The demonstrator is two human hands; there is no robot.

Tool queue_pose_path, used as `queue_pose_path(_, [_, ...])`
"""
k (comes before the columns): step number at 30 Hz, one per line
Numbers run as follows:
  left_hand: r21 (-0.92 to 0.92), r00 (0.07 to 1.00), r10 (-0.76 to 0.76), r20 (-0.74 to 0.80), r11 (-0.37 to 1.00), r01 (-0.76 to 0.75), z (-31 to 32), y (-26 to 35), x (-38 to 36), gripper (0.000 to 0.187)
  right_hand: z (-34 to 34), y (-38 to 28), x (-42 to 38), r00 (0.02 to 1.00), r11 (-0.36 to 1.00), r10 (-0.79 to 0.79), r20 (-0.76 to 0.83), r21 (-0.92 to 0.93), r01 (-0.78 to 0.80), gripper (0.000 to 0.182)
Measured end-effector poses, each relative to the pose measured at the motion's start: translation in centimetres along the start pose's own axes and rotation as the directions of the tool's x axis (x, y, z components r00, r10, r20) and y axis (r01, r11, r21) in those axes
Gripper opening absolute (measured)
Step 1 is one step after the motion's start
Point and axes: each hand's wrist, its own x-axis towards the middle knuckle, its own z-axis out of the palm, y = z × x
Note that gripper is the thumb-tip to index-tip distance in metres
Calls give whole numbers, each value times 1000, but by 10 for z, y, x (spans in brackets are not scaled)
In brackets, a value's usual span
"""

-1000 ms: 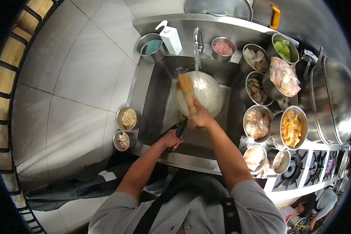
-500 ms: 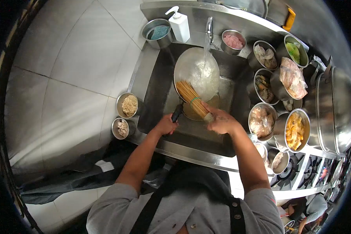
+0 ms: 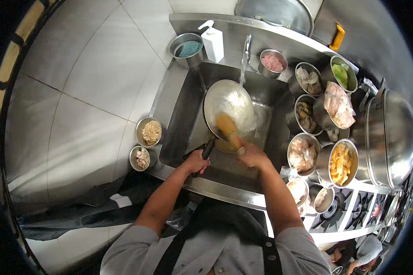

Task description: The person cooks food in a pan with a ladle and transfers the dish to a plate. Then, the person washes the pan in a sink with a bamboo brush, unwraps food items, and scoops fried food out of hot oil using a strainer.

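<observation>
A round metal wok rests tilted in the steel sink, with water from the faucet running into it. My left hand is closed around the wok's black handle. In my right hand is a bamboo wok brush, a bundle of thin sticks with a green band. Its bristle end is blurred and lies against the near inner side of the wok. My right fingers are wrapped round the brush's near end and partly smeared by motion.
A white pump bottle and a metal pot with a blue-green scrubber stand behind the sink. Two small food cups, one holding chopped bits, sit left. Several food containers, including orange pieces, crowd the right, near a large lidded pot.
The brush and my right hand have moved toward me and blur now. The wok and my left hand sit slightly nearer me. The whole view has shifted a little.
</observation>
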Motion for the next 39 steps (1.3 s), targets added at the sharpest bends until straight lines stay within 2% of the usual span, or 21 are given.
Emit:
queue_pose_path(1, [-46,1000,11,25,999,-10,1,0,-3,13,1,9,7,998,997,62,-11,-49,-63,86])
queue_pose_path(2, [-89,999,24,49,996,-19,2,2,-5,13,10,21,29,959,961,273,-75,70,-268,87])
queue_pose_path(3, [-132,997,35,73,991,-25,5,2,-10,13,15,22,43,966,961,245,-76,147,-233,88])
queue_pose_path(6, [24,990,25,140,999,-28,16,-2,-4,12,11,-5,58,984,907,174,-23,393,-151,91])
queue_pose_path(8, [-1,994,-18,110,1000,18,20,-9,-1,12,-5,-40,24,983,790,134,127,585,-184,93])
queue_pose_path(9, [-15,995,-27,93,999,29,20,-8,4,12,4,-31,19,1000,862,-6,11,508,-1,93])
queue_pose_path(11, [58,999,-32,6,998,32,15,10,-2,13,30,4,0,933,895,-319,-167,270,354,94])
queue_pose_path(12, [88,999,-37,-40,995,40,12,15,-8,13,23,8,-19,954,890,-274,-124,342,300,93])
queue_pose_path(14, [13,998,22,-65,1000,-21,5,16,-21,13,-9,1,-69,979,864,-203,-24,465,191,90])
queue_pose_path(15, [-19,995,56,-83,998,-57,2,19,-25,13,-18,4,-87,986,775,-164,24,622,114,86])
queue_pose_path(17, [87,974,36,-225,996,-17,3,41,-50,13,-28,12,-123,981,520,-119,152,851,-68,80])
queue_pose_path(20, [179,923,67,-379,984,2,-2,43,-73,17,-36,21,-164,974,404,-169,150,912,-71,66])
queue_pose_path(23, [304,830,206,-518,952,-46,9,60,-106,20,-39,32,-200,976,342,-186,115,939,-45,53])
queue_pose_path(24, [354,796,224,-562,935,-13,13,69,-119,25,-39,38,-208,974,341,-204,96,940,-21,51])
queue_pose_path(29, [487,566,412,-714,873,-21,29,60,-137,26,-52,49,-255,973,285,-229,30,958,37,47])
queue_pose_path(31, [510,449,473,-758,859,-43,34,56,-141,25,-62,59,-263,965,240,-261,28,970,36,50])
queue_pose_path(33, [526,317,528,-788,845,-100,48,41,-134,23,-84,49,-282,948,252,-309,-71,955,154,50])
queue_pose_path(35, [425,433,476,-766,879,-215,66,38,-138,22,-102,26,-295,897,159,-368,-246,934,321,51])
queue_pose_path(36, [244,546,344,-764,937,-250,70,22,-128,18,-120,5,-305,875,175,-391,-285,910,375,52])
queue_pose_path(37, [25,655,217,-724,957,-289,88,50,-157,10,-135,-15,-311,838,192,-425,-343,870,454,54])
queue_pose_path(39, [-10,700,245,-671,941,-339,96,43,-165,7,-170,-71,-321,761,217,-531,-371,809,546,51])
